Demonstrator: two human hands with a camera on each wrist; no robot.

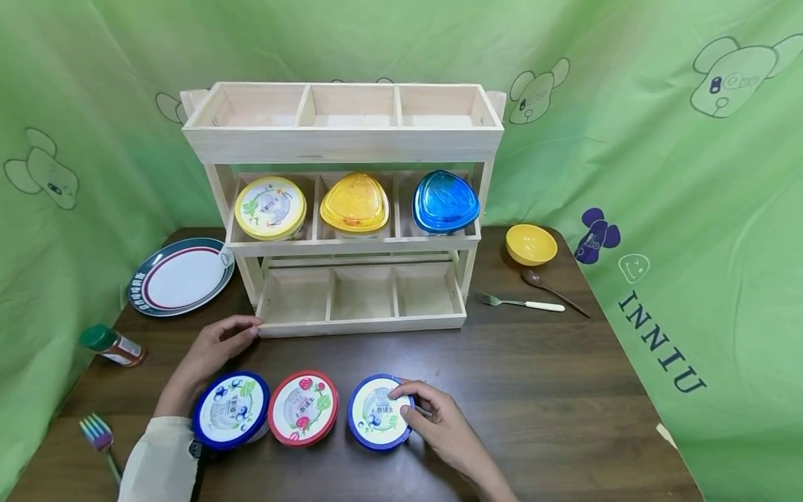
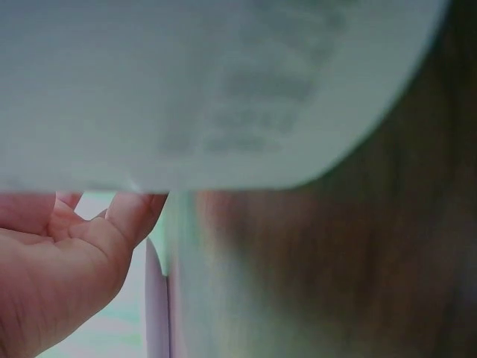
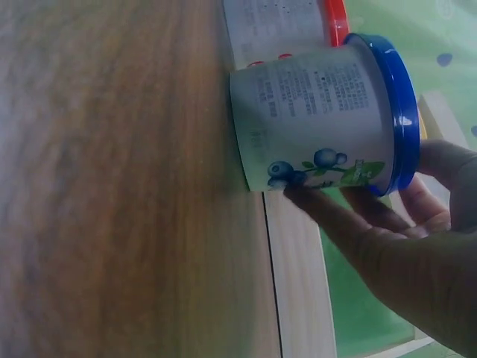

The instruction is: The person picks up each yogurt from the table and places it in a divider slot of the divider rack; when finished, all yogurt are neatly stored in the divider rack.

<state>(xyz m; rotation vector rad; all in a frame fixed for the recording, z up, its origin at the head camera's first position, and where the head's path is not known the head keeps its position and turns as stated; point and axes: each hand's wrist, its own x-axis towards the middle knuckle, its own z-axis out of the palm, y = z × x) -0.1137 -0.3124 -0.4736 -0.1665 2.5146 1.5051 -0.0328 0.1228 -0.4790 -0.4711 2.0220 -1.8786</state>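
Observation:
Three round tubs stand in a row at the table's front: a blue-lidded one [image 1: 231, 410], a red-lidded one [image 1: 304, 407] and a second blue-lidded one [image 1: 378, 411]. My right hand [image 1: 408, 403] grips that second tub [image 3: 328, 119], thumb on the lid and fingers [image 3: 335, 216] along its side. My left hand [image 1: 241, 329] rests relaxed on the table, fingertips at the bottom left corner of the wooden shelf [image 1: 341, 143], holding nothing. In the left wrist view my palm [image 2: 52, 261] shows under a blurred white tub wall [image 2: 209, 89].
The shelf's middle tier holds a yellow-lidded tub [image 1: 270, 207], a yellow container [image 1: 355, 203] and a blue container [image 1: 444, 201]. A plate [image 1: 182, 275], spice bottle [image 1: 113, 346] and rainbow fork [image 1: 99, 436] lie left. A yellow bowl [image 1: 530, 244], spoon [image 1: 552, 287] and fork [image 1: 517, 302] lie right.

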